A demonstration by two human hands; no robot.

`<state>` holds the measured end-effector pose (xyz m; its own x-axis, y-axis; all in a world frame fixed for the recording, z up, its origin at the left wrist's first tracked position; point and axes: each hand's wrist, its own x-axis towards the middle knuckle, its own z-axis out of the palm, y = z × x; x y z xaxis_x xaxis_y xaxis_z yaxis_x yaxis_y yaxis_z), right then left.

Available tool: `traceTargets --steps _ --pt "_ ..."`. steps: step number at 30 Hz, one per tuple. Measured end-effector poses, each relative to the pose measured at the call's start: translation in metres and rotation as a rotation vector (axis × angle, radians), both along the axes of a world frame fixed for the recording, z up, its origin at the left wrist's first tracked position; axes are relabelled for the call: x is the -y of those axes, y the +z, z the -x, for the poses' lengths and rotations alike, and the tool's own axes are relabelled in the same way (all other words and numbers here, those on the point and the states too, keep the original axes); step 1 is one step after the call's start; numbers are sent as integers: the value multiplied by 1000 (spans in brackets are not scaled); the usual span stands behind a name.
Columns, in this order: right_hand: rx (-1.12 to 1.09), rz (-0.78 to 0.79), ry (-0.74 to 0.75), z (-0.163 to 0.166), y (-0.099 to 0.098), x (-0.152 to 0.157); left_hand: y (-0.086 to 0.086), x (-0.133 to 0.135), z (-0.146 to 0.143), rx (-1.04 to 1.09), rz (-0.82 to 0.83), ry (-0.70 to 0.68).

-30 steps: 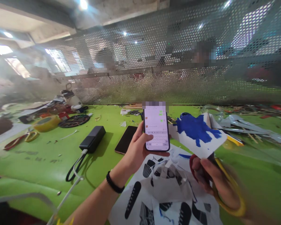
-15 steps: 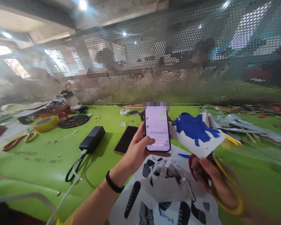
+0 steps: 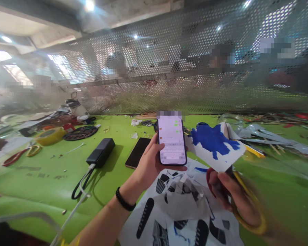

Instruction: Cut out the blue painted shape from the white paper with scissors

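Observation:
My left hand [image 3: 150,157], with a black bead bracelet on its wrist, is wrapped round a smartphone [image 3: 172,140]. The phone is tilted up, its lit screen showing a chat and a keyboard, and my thumb lies at the screen's left edge. In my right hand [image 3: 233,191] are scissors [image 3: 250,205] with red and yellow handles. The same hand pinches a white paper piece [image 3: 215,143] painted with a blue patch, which hides most of the blades. Below both hands lies a printed sheet [image 3: 146,218] with black shapes and paper scraps on it.
A dark second phone [image 3: 138,152] lies left of my hand, beside a black power bank [image 3: 101,152] with a white cable. Farther left are scissors [image 3: 22,153] and yellow tape [image 3: 50,136]. A glass jar [image 3: 231,121] and strips stand right, before a perforated metal screen [image 3: 154,78].
My left thumb has slid up and left from the keyboard to the screen's edge. The scissors and the painted paper have barely moved.

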<state>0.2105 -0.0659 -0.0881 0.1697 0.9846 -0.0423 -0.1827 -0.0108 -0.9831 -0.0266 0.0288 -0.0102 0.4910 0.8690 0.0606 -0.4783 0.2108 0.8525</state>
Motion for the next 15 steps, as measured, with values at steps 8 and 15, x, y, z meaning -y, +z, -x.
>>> traceTargets --steps 8,15 --pt "-15 5 -41 3 5 2 5 5 -3 -70 -33 32" --pt "-28 0 -42 4 2 -1 2 4 -1 -7 0 9"
